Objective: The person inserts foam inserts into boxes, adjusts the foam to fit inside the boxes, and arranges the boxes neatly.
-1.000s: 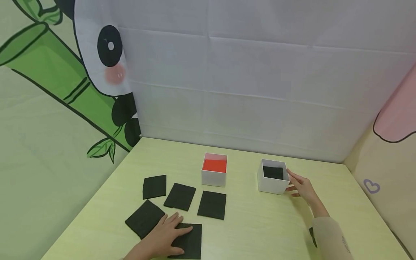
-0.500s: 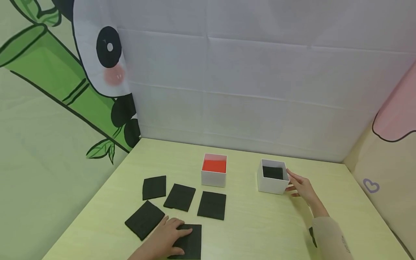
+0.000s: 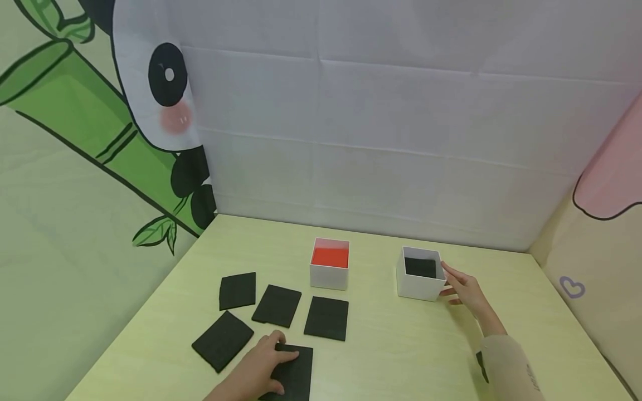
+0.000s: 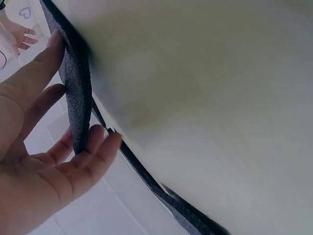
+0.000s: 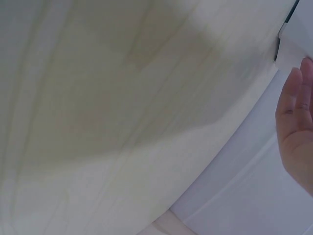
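My left hand [image 3: 261, 367] grips the edge of the nearest black foam-like square [image 3: 297, 376] at the table's front. In the left wrist view that black square [image 4: 77, 93] is tilted off the table, with curled fingertips at its edge. At the right of the table, my right hand [image 3: 467, 291] rests straight fingers against the right side of a white box [image 3: 421, 289]. Black pieces [image 3: 420, 267] lie inside that box. In the right wrist view the right hand [image 5: 297, 117] has its fingers extended, with the box only partly in frame.
Several more black squares [image 3: 326, 318] lie flat beyond and left of my left hand. A second white box [image 3: 328, 277] holding red pieces [image 3: 330, 257] stands toward the middle back. White cloth [image 3: 371, 184] hangs along the rear table edge.
The left hand's spread fingers have curled over the nearest black square's edge, and that square has shifted slightly. My right hand stays at the white box.
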Demonstrator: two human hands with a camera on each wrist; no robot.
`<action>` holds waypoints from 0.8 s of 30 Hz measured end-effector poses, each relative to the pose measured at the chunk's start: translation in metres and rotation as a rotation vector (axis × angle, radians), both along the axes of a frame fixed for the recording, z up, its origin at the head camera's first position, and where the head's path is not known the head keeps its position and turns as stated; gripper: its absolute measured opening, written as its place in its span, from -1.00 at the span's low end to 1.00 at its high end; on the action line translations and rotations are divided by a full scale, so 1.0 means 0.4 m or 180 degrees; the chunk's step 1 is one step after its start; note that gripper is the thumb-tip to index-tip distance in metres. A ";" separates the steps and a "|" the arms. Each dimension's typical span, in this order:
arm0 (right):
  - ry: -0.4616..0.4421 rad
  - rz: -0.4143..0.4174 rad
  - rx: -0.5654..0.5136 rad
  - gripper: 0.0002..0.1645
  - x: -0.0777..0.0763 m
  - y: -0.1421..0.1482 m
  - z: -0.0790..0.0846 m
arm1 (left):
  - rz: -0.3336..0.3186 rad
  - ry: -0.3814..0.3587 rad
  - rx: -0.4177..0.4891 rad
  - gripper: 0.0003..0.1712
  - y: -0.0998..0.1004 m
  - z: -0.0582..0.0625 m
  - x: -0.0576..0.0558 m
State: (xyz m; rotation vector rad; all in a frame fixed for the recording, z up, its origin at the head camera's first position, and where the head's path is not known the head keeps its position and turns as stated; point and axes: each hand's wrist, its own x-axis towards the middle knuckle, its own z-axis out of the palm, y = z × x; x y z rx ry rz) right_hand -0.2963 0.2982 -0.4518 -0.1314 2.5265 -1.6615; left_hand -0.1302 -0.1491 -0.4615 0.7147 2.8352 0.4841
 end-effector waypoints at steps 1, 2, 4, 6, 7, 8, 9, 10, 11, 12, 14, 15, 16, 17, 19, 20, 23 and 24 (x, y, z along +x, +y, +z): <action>0.0002 -0.0004 -0.0004 -0.44 0.000 0.000 0.000 | 0.0000 0.0007 0.0050 -0.35 0.001 0.001 -0.001; 0.0003 -0.0003 -0.0002 -0.43 0.000 0.000 0.000 | 0.0011 -0.0006 0.0106 -0.36 0.001 0.002 -0.001; -0.0004 -0.0004 -0.0001 -0.43 -0.001 0.000 0.000 | 0.0024 -0.0017 0.0205 -0.39 0.002 0.005 -0.003; -0.0015 -0.0004 -0.0002 -0.43 -0.001 0.001 0.000 | 0.0044 -0.0061 0.0333 -0.42 0.003 0.006 -0.006; -0.0019 -0.0001 -0.0005 -0.43 -0.001 0.001 0.000 | 0.0050 -0.0096 0.0428 -0.42 0.002 0.007 -0.007; -0.0022 0.0003 -0.0004 -0.43 -0.001 0.001 0.001 | 0.0052 -0.0115 0.0522 -0.43 0.001 0.007 -0.008; -0.0026 0.0002 -0.0003 -0.43 -0.001 0.001 0.001 | 0.0045 -0.0110 0.0607 -0.43 0.001 0.007 -0.010; -0.0028 0.0003 0.0001 -0.43 -0.001 0.001 0.002 | 0.0035 -0.0097 0.0684 -0.43 0.000 0.007 -0.011; -0.0025 0.0006 0.0006 -0.42 0.000 0.000 0.003 | 0.0027 -0.0085 0.0752 -0.44 0.000 0.008 -0.011; -0.0026 0.0010 0.0007 -0.43 0.000 -0.001 0.005 | 0.0010 -0.0059 0.0817 -0.44 -0.001 0.008 -0.012; -0.0017 0.0008 0.0014 -0.42 0.000 -0.002 0.007 | -0.0025 0.0016 0.0870 -0.44 -0.001 0.011 -0.012; -0.0022 0.0004 0.0016 -0.42 0.000 -0.002 0.007 | -0.0037 0.0035 0.0878 -0.45 -0.001 0.012 -0.013; -0.0024 0.0002 0.0013 -0.42 0.000 -0.002 0.007 | -0.0054 0.0057 0.0877 -0.47 -0.001 0.013 -0.013; -0.0027 0.0000 0.0011 -0.42 0.000 -0.003 0.007 | -0.0075 0.0077 0.0888 -0.49 -0.001 0.013 -0.014; -0.0037 -0.0010 0.0008 -0.42 0.000 -0.002 0.006 | -0.0098 0.0091 0.0918 -0.55 -0.002 0.014 -0.017; -0.0041 -0.0018 0.0004 -0.42 0.000 -0.002 0.005 | -0.0091 0.0062 0.0939 -0.57 -0.004 0.015 -0.019; -0.0054 -0.0021 0.0002 -0.42 0.000 -0.001 0.003 | -0.0077 -0.0008 0.1069 -0.62 -0.005 0.016 -0.025; -0.0059 -0.0018 0.0005 -0.42 0.000 0.000 0.003 | -0.0063 -0.0033 0.1122 -0.62 -0.006 0.016 -0.026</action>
